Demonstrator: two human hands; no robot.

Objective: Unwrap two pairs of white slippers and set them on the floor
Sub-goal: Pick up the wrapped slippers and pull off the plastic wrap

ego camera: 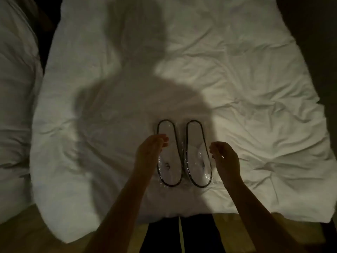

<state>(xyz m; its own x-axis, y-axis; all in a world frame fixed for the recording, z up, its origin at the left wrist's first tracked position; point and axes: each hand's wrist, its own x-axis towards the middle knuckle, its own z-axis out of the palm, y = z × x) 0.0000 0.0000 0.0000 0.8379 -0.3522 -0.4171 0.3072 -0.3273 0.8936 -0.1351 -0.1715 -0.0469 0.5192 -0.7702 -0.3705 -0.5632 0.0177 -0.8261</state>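
Two white slipper packs with dark trim lie side by side on the white duvet (237, 88), each still in clear plastic wrap. The left pack (168, 167) and the right pack (196, 143) point away from me, toes nearest me. My left hand (151, 150) hovers over the left pack's outer edge, fingers curled loosely, and I cannot see a grip on the wrap. My right hand (225, 157) hangs just right of the right pack, fingers bent and apart, holding nothing.
The duvet is creased and my shadow falls across its middle. A second white bed (16, 106) stands at the left across a dark gap. Wooden floor (27, 232) shows along the bottom edge, with my dark trousers (162, 236) against the bed's foot.
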